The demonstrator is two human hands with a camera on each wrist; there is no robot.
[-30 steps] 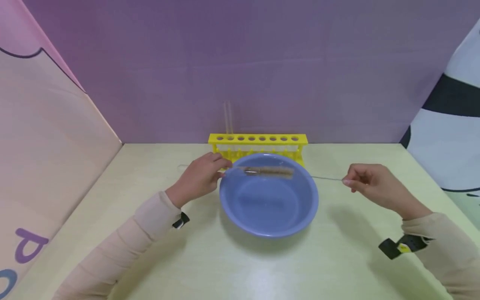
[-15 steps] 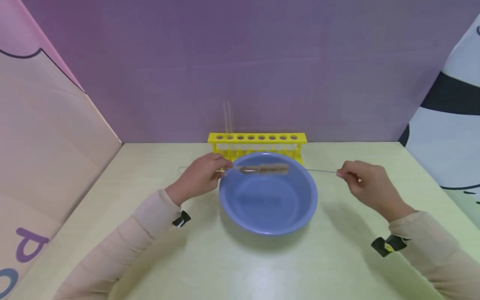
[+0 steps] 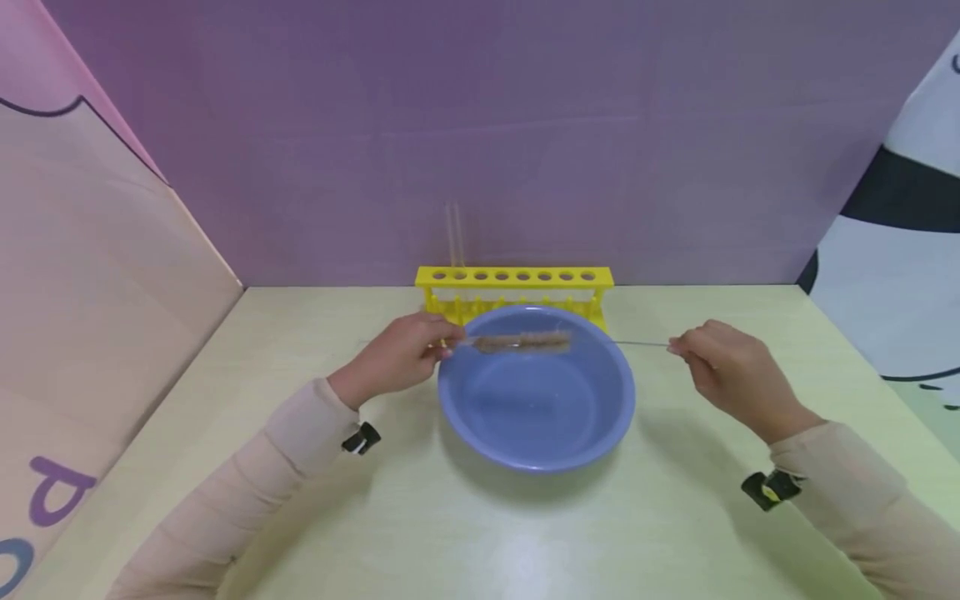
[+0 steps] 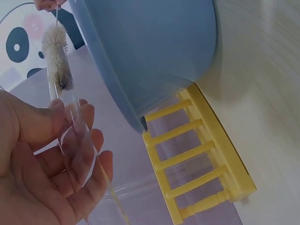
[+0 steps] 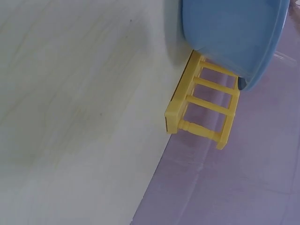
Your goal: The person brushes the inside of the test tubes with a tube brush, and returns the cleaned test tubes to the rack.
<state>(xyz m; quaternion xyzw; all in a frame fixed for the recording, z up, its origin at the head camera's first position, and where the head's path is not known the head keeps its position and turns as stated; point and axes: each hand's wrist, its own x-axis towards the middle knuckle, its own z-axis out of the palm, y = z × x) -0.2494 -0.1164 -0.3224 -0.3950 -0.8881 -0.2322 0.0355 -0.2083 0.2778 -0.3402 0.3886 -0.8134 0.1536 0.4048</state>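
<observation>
Tube [image 4: 76,133] is gripped by the curled left hand [image 3: 399,352]; above the basin [image 3: 536,417], a brush [image 3: 543,341] partly inside is pinched by the right hand [image 3: 738,371].

Head view looked forward and down over the bench [image 3: 525,533], widest of the three. Left-wrist view, turned sideways, sat close at the left hand [image 4: 49,154]. Right-wrist view, oppositely canted, faced purple backdrop [image 5: 243,178]; both wrist views shared blue basin [image 4: 150,51] and yellow rack [image 4: 222,147].
</observation>
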